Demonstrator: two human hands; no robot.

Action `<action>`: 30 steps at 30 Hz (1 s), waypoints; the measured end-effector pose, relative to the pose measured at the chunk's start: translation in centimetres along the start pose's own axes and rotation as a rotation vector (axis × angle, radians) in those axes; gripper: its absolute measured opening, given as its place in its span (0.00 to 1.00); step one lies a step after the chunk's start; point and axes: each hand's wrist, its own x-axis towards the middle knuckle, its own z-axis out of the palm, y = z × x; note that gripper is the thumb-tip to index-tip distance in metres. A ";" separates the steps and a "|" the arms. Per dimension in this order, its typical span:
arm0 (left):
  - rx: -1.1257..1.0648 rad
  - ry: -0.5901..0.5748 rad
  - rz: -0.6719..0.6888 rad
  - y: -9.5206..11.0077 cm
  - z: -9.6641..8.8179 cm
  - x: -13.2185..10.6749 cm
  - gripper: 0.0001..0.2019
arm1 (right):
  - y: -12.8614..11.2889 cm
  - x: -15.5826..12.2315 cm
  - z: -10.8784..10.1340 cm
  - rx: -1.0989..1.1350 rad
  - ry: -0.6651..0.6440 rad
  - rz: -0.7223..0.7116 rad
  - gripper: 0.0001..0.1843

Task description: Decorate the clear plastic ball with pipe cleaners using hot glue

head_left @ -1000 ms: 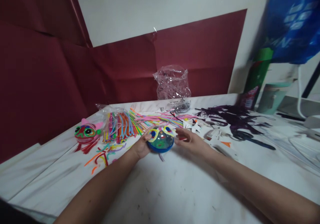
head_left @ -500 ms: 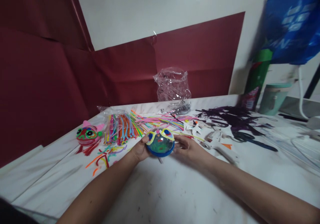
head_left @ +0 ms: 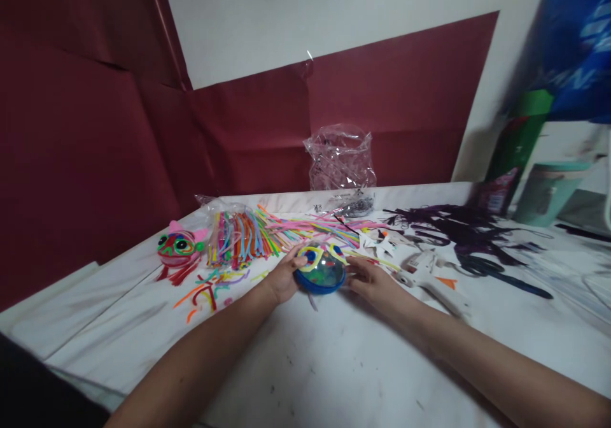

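— Blue dome toy (head_left: pixel 319 270), held low over the white table (head_left: pixel 344 364), near mid-table, between 2 hands. Round, so no real long axis; flat blue rim tilted down toward the wearer, domed face with 2 yellow-ringed eyes turned up and toward the far wall.

— Grip on it?

— Left hand (head_left: pixel 284 278) curled around the left edge, thumb laid over the left eye ring. Right hand (head_left: pixel 370 281) cupped against the right edge, fingers bent and pressed to the rim. Both closed on the toy, neither flat on the table.

— Around it?

— Just behind: bag of coloured pipe cleaners (head_left: pixel 233 240), strands fanning right. Well to the left: pink frog-faced toy (head_left: pixel 179 249), face toward the camera. Loose pipe-cleaner scraps (head_left: pixel 210 288) between that and the left wrist. Near the right hand: white glue gun (head_left: pixel 429 275), lying on its side. Farther right: dark purple strands (head_left: pixel 453 227) and scissors (head_left: pixel 496 272). At the back edge: crumpled clear plastic bag (head_left: pixel 341 164), upright against the dark red paper (head_left: pixel 95 160).
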 end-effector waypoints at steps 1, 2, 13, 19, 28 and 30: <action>0.010 0.026 0.001 0.0 0.2 -0.1 0.29 | 0.1 0.0 -0.1 -0.033 0.039 0.013 0.20; 0.018 0.045 0.001 0.0 0.3 -0.1 0.28 | 0.0 0.0 -0.3 -0.064 0.074 0.025 0.20; 0.375 0.153 0.126 -0.2 2.5 -1.5 0.34 | -4.0 -1.3 -1.2 -0.424 0.098 -0.566 0.24; 0.820 0.172 0.403 -0.7 3.6 -2.1 0.37 | -4.2 -1.7 -1.1 -0.438 0.015 -0.632 0.24; 0.851 0.064 0.584 -1.6 2.8 -2.1 0.40 | -4.2 -1.3 -1.7 -0.456 0.126 -0.511 0.16; 0.875 0.056 0.597 -1.7 2.5 -2.0 0.40 | -4.2 -1.2 -1.9 -0.431 0.162 -0.453 0.15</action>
